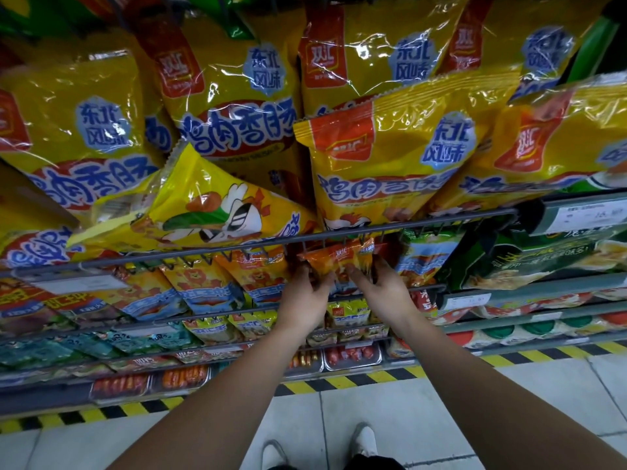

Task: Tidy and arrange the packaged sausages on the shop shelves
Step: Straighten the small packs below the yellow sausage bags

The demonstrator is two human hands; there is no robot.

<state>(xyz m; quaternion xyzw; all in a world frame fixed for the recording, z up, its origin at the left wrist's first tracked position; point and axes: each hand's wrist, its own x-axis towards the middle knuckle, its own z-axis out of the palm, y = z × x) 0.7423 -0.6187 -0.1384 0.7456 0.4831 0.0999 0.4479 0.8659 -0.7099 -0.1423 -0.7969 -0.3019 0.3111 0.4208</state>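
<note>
Closest to us are our white shoes [364,442] on the pale floor tiles [441,401], and our two bare forearms reach up from there towards the shelves. Our left hand [305,301] and right hand [386,293] sit close together, and each curls its fingers round the lower edge of one orange packet [334,259], pinching it from either side. The packet stands just above both hands, and its top touches the grey wire rail [203,254].

Above the hands, behind that rail, the shelf holds big yellow bags [390,164] leaning forward; one tipped bag [203,205] lies slanted on its side, up and left of our left hand. Left of the left hand, the next shelf holds a row of small lion packets [200,286]. Right of the right hand lies a green bag [529,259]. Below the hands, near our wrists, clear trays [353,356] hold red sausages, just above a black-and-yellow striped strip [339,381].
</note>
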